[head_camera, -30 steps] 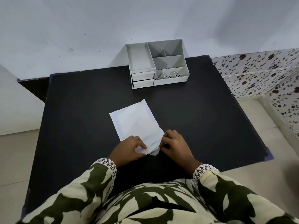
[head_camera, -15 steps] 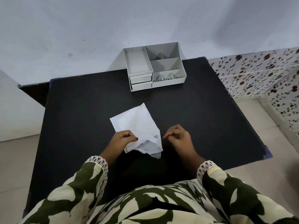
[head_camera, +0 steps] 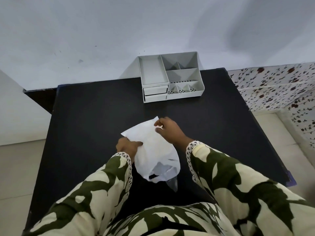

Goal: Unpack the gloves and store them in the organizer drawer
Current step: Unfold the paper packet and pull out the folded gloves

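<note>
Both hands pinch the white packet (head_camera: 154, 147): right hand (head_camera: 167, 129) grip nips its far corner, left hand (head_camera: 127, 147) grip clamps the near-left edge. Packet runs lengthwise from the right grip down toward the body, open mouth nearest, gloves seemingly inside. Organizer (head_camera: 170, 79) sits well beyond the right grip on the bench (head_camera: 85, 116), drawers closed.

The person wears a loose garment in cream with bold olive-green leaf-like blotches, covering both arms and the torso. Each long sleeve ends in a cuff edged with white looped lace trim. The left hand (head_camera: 127, 147) and right hand (head_camera: 167, 129) are bare.
</note>
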